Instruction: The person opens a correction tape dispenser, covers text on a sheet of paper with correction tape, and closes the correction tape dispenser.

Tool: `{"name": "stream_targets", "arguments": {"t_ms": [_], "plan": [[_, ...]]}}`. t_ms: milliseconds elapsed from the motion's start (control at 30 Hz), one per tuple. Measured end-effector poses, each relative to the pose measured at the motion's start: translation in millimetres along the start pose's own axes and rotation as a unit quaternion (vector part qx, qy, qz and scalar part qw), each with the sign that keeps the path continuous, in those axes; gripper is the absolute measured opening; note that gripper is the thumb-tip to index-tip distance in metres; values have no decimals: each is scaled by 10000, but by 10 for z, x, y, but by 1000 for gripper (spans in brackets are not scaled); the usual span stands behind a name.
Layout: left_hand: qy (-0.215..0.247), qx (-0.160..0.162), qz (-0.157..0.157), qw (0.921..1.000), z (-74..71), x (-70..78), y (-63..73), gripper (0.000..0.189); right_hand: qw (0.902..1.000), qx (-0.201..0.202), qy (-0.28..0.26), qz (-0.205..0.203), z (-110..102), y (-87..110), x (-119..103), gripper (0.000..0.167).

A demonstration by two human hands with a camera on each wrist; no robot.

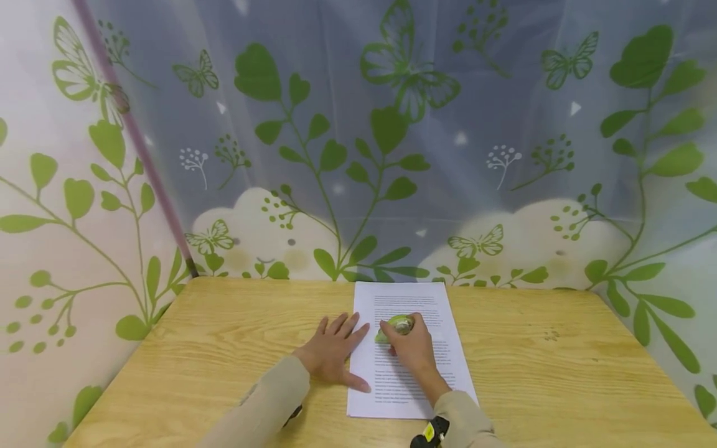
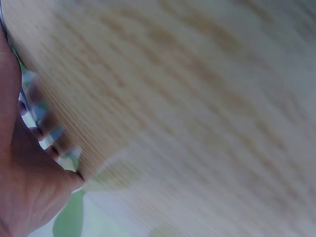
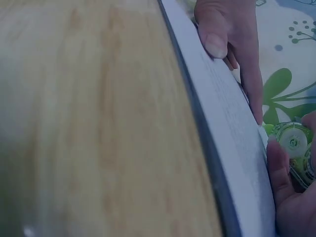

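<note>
Green and clear, the likely tape dispenser (image 1: 401,323) shows a pale wheel (image 3: 294,142).

The right hand's grip (image 1: 414,347) partly hides the green dispenser (image 1: 401,323) (the print (image 1: 394,386) beside it is too small to read).

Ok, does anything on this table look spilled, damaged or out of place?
Mostly no, but a small brownish patch on the table, to the right of the paper, breaks up the pale grain. I can't tell whether it's a stain or damage. Nothing else stands out.
</note>
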State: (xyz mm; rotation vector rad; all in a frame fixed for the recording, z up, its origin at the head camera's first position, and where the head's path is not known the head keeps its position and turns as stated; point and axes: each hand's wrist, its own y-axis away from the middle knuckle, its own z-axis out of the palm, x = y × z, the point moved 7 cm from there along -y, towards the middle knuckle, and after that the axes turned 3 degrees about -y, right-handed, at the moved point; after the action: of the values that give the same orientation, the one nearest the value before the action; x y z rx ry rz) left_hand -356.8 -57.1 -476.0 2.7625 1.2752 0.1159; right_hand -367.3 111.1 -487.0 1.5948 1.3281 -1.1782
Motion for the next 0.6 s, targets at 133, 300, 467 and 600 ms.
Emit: {"name": "stream_targets", "arguments": {"t_ms": [133, 300, 467, 600], "plan": [[-70, -20, -23, 10000, 0, 10, -5, 114, 10000, 31, 18, 8, -8, -6, 28, 59], [-87, -8, -14, 10000, -18, 18, -13, 114, 10000, 26, 14, -44, -3, 0, 8, 55], [-145, -40, -79, 9999, -14, 5, -19, 114, 9999, 9, 102, -111, 11, 1, -27, 56], [-111, -127, -122, 9998, 4, 2, -18, 115, 9998, -73, 146, -146, 31, 9, -33, 56]]}}
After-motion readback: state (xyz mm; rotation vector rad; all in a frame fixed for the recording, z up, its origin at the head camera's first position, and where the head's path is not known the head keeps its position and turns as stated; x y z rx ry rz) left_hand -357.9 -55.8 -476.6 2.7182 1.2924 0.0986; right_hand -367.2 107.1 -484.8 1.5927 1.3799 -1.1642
